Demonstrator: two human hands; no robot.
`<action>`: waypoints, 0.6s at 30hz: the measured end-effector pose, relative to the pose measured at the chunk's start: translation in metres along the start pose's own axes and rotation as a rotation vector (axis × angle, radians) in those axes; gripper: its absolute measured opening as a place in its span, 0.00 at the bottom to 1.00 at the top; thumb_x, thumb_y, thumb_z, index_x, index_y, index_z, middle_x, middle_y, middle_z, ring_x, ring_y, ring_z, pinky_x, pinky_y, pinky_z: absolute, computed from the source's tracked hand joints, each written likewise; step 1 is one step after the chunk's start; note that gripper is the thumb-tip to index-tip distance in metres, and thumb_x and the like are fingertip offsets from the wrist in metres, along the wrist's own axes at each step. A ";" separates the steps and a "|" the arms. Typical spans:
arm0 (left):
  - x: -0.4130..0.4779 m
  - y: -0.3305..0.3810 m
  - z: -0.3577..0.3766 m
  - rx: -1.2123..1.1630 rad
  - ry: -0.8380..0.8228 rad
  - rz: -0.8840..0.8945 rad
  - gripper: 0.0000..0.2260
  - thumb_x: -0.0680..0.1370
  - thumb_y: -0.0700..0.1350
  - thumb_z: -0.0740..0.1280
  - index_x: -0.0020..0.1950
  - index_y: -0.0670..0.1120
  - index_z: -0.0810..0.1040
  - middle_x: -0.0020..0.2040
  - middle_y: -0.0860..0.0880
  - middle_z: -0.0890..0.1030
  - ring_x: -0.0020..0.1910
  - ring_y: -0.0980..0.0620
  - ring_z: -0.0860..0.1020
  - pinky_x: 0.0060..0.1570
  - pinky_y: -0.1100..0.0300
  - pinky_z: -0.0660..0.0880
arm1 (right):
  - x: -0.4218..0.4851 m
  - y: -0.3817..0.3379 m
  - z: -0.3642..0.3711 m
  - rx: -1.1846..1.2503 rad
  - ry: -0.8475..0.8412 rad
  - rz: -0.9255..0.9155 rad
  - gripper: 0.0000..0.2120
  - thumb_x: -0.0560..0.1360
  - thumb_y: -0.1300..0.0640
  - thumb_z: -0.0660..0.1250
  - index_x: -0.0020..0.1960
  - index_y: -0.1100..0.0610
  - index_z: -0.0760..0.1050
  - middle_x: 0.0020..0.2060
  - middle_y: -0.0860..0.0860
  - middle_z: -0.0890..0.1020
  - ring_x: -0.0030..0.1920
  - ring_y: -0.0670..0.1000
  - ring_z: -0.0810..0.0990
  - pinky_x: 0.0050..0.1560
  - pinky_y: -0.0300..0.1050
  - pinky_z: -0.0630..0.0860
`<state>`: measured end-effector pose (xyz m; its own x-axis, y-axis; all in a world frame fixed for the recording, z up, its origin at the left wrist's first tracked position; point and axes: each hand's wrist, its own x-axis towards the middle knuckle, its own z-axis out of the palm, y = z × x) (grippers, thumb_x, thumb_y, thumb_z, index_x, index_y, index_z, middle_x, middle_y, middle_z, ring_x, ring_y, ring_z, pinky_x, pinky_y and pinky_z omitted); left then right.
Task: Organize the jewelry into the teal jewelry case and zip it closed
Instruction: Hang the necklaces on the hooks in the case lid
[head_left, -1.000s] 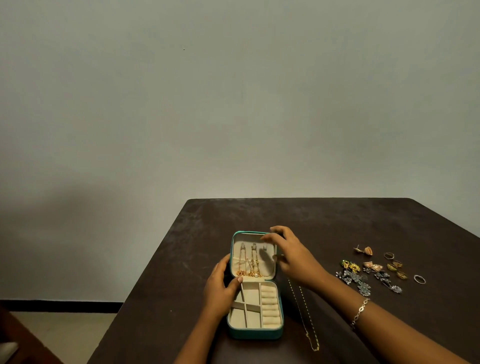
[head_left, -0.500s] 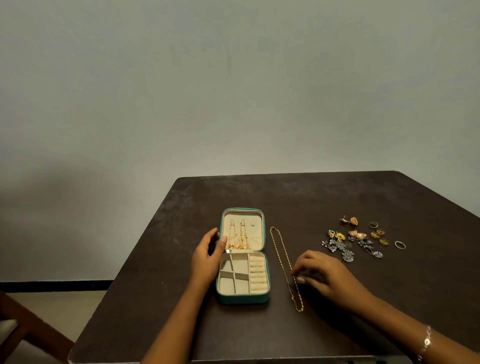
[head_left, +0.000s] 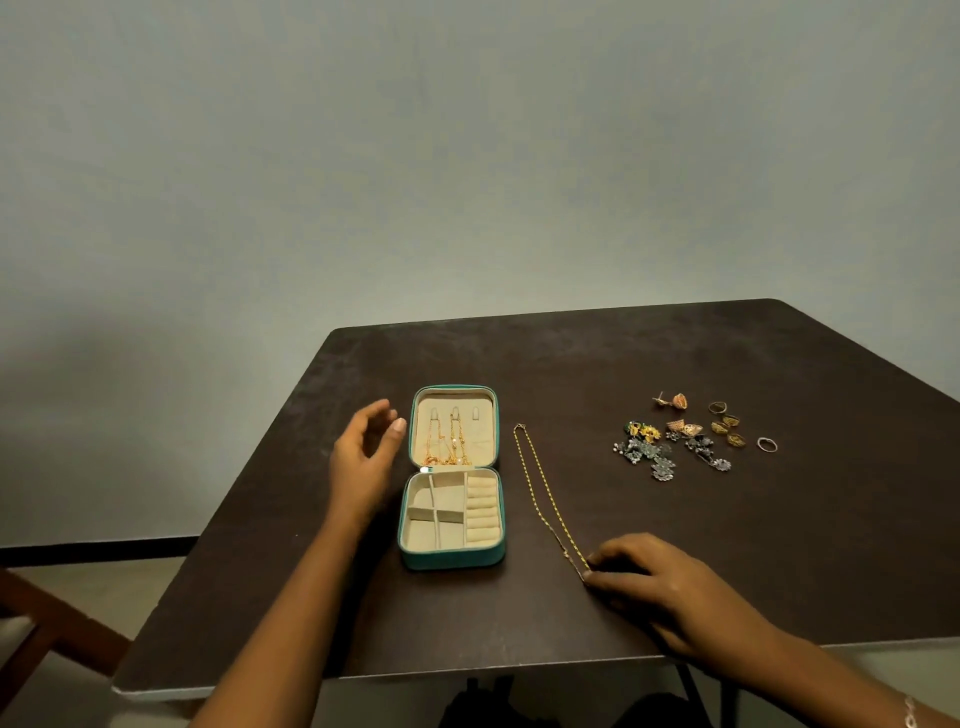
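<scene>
Head view: left hand hovers loose-fingered beside case; right hand pinches chain.

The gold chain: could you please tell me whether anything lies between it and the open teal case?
Nothing visible does. The gold chain lies on bare table just right of the open teal case, its near end pinched by the right hand; the left hand is at the case's other side.

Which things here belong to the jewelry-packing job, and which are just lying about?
Job: open teal case; gold chain, pinched by the right hand; earrings; rings; left hand.
Lying about: wooden chair; wrist bracelet.
</scene>
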<state>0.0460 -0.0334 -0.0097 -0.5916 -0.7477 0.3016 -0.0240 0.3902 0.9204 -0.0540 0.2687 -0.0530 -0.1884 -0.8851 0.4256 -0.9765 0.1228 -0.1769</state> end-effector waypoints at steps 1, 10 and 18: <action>0.001 0.008 0.000 0.007 -0.008 0.053 0.16 0.77 0.41 0.64 0.65 0.44 0.71 0.57 0.49 0.76 0.56 0.55 0.74 0.53 0.64 0.71 | -0.005 0.001 -0.001 -0.007 0.004 0.001 0.18 0.81 0.47 0.48 0.58 0.47 0.75 0.52 0.46 0.78 0.54 0.41 0.74 0.47 0.33 0.75; 0.015 0.070 0.060 0.426 -0.374 0.269 0.09 0.75 0.38 0.67 0.54 0.44 0.79 0.50 0.48 0.82 0.47 0.55 0.78 0.49 0.61 0.74 | -0.019 0.005 0.002 0.015 0.111 -0.022 0.16 0.80 0.49 0.50 0.52 0.49 0.76 0.49 0.45 0.77 0.50 0.42 0.75 0.45 0.33 0.74; 0.031 0.067 0.127 0.899 -0.683 0.174 0.13 0.74 0.32 0.61 0.55 0.41 0.79 0.55 0.42 0.80 0.54 0.44 0.78 0.48 0.60 0.71 | -0.021 0.009 0.003 0.119 0.130 -0.046 0.12 0.79 0.47 0.56 0.46 0.46 0.78 0.45 0.42 0.78 0.45 0.40 0.76 0.39 0.32 0.74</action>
<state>-0.0760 0.0378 0.0300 -0.9516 -0.3042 -0.0440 -0.3038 0.9091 0.2850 -0.0583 0.2869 -0.0664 -0.1633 -0.8222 0.5452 -0.9667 0.0230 -0.2548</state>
